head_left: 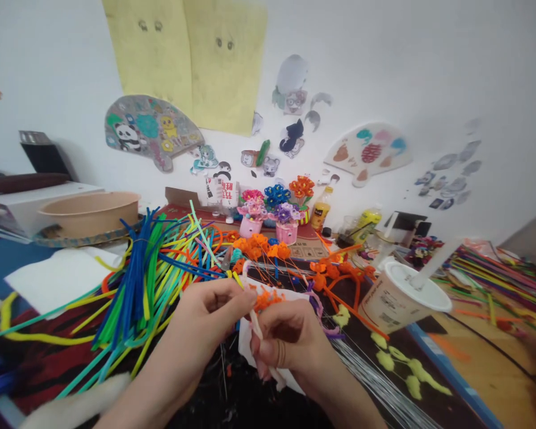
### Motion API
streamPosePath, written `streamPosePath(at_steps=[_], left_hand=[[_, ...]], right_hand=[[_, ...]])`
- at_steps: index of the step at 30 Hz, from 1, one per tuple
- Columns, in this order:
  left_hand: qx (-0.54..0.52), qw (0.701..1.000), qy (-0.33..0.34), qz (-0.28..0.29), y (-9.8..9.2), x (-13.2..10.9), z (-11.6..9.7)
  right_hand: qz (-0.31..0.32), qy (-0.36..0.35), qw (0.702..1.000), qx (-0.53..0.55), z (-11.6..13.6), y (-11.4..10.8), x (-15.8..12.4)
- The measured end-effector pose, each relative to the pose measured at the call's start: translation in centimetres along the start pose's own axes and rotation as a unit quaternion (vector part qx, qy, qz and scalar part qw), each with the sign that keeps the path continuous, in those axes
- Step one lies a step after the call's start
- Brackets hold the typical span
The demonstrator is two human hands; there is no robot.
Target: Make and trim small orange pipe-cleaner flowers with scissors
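Observation:
My left hand [208, 313] and my right hand [288, 342] meet low in the middle of the view, fingers pinched. Both are closed on a white pipe cleaner [255, 325] that runs between them, with a small orange pipe-cleaner flower [268, 298] just above the fingertips. A white sheet or cloth [250, 351] lies under the hands. Left of my left hand lies a big loose pile of blue, green and yellow pipe cleaners [147, 268]. Several finished orange flowers [261, 245] lie on the table beyond my hands.
A lidded paper cup with a straw [399, 298] stands tilted at the right. Thin silver wires [375, 381] lie below it. Small pots of pipe-cleaner flowers [277, 214] stand at the back, a tan bowl [89, 211] at the left, more coloured pipe cleaners [495, 268] far right.

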State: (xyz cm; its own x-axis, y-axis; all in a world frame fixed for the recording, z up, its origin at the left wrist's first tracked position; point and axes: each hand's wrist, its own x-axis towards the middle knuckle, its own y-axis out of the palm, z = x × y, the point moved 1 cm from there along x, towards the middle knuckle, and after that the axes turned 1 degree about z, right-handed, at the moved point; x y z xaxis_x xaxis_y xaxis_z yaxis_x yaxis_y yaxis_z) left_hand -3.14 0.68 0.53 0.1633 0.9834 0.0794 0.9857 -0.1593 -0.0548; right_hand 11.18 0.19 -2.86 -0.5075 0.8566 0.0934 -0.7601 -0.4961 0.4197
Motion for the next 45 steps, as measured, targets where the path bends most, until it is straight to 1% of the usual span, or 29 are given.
streamPosePath(at_steps=[1,3,5,7,9,11,12,14,16,17,18,19,21,23,24,26,28,31,35,40,42,45], left_hand=[[-0.009,1.0,-0.017,0.018,0.0,0.0,0.0],[-0.01,0.999,-0.031,0.029,-0.1,0.1,0.0],[0.015,1.0,-0.007,0.009,-0.4,0.2,-0.1],[0.063,0.997,0.027,-0.026,-0.7,0.3,-0.1],[0.107,0.992,0.044,-0.055,-0.8,0.3,0.0],[0.117,0.99,0.046,-0.059,-0.8,0.4,0.0],[0.106,0.992,0.039,-0.051,-0.7,0.4,0.1],[0.068,0.998,0.005,-0.018,-0.4,0.5,0.2],[0.041,0.998,-0.031,0.022,-0.2,0.5,0.2],[0.046,0.998,-0.035,0.037,-0.2,0.5,0.2],[0.065,0.997,-0.023,0.043,-0.3,0.5,0.2],[0.099,0.994,0.005,0.036,-0.4,0.5,0.1],[0.196,0.977,0.087,-0.008,-0.8,0.2,-0.2],[0.292,0.938,0.176,-0.056,-1.1,-0.1,-0.4],[0.328,0.917,0.215,-0.07,-1.2,-0.2,-0.5],[0.37,0.883,0.278,-0.074,-1.1,-0.4,-0.5],[0.382,0.864,0.321,-0.072,-0.9,-0.4,-0.4],[0.383,0.855,0.343,-0.07,-0.7,-0.3,-0.2],[0.374,0.863,0.335,-0.054,-0.7,-0.3,0.0],[0.387,0.862,0.324,-0.045,-0.3,-0.5,-0.1],[0.385,0.866,0.316,-0.041,-0.2,-0.7,-0.2],[0.376,0.875,0.302,-0.037,0.0,-0.9,-0.2]], right_hand=[[0.004,0.002,1.0,0.0,0.1,0.0,0.0],[-0.004,0.008,1.0,-0.012,0.2,0.1,0.0],[-0.025,0.006,0.999,-0.046,0.3,0.3,0.0],[-0.054,-0.012,0.994,-0.096,0.3,0.5,0.0],[-0.084,-0.035,0.986,-0.141,0.3,0.7,0.0],[-0.099,-0.045,0.98,-0.168,0.3,0.8,0.0],[-0.095,-0.046,0.979,-0.172,0.3,0.8,0.0],[-0.065,-0.034,0.984,-0.16,0.2,0.7,-0.1],[-0.029,-0.007,0.993,-0.114,0.2,0.4,-0.1],[-0.016,0.007,0.996,-0.085,0.1,0.2,0.0],[-0.013,0.017,0.998,-0.059,0.1,0.0,0.0],[-0.017,0.022,0.999,-0.04,0.1,-0.1,0.0],[-0.042,0.016,0.998,-0.036,0.1,-0.4,0.1],[-0.073,-0.004,0.995,-0.068,0.2,-0.4,0.2],[-0.089,-0.015,0.992,-0.088,0.3,-0.3,0.2],[-0.118,-0.04,0.983,-0.135,0.5,0.0,0.2],[-0.139,-0.061,0.971,-0.183,0.6,0.3,0.1],[-0.148,-0.084,0.952,-0.254,0.7,0.4,-0.2],[-0.135,-0.105,0.929,-0.329,0.7,0.2,-0.2],[-0.133,-0.123,0.903,-0.389,0.7,0.3,-0.1],[-0.128,-0.134,0.894,-0.408,0.7,0.5,-0.2],[-0.108,-0.142,0.891,-0.418,0.8,0.7,-0.3]])
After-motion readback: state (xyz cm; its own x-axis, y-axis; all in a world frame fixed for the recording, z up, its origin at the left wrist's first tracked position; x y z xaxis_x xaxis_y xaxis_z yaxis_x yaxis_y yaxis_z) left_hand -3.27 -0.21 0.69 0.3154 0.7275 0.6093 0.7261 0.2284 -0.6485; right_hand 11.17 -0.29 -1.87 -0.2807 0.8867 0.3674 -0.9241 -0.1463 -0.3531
